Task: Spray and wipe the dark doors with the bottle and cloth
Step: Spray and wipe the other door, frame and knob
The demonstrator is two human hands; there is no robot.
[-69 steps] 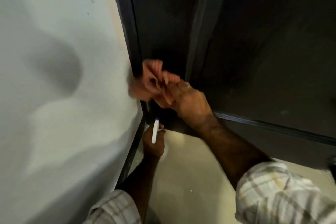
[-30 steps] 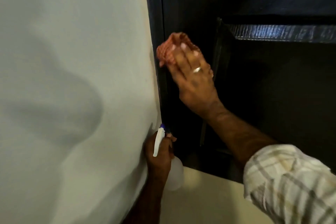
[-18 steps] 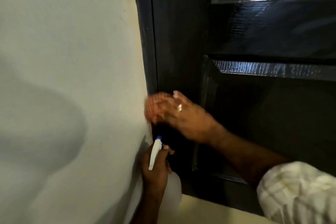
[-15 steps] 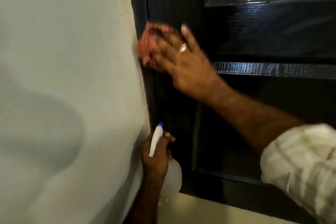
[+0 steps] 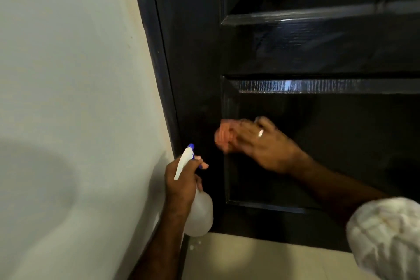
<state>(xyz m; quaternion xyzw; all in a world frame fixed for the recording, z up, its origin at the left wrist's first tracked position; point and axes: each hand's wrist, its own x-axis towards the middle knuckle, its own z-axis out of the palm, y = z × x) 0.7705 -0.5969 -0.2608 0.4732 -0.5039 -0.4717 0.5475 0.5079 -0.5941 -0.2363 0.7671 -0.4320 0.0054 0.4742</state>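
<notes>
Head view, A: What lies at 9 o'clock?
B: Pale wall [image 5: 68, 75]. Toward 6 o'clock, left hand [image 5: 181, 186] grips the spray bottle [image 5: 198, 213] by its neck, nozzle toward 12 o'clock.
A: And the cloth?
B: Right hand [image 5: 266, 145], blurred, presses the orange cloth [image 5: 223, 135] against the dark door [image 5: 318, 48], fingers over it.

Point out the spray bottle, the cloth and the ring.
spray bottle [image 5: 200, 213], head view, on its translucent body.
cloth [image 5: 223, 135], head view, on the orange bunch.
ring [image 5: 260, 133], head view, on the band.
</notes>
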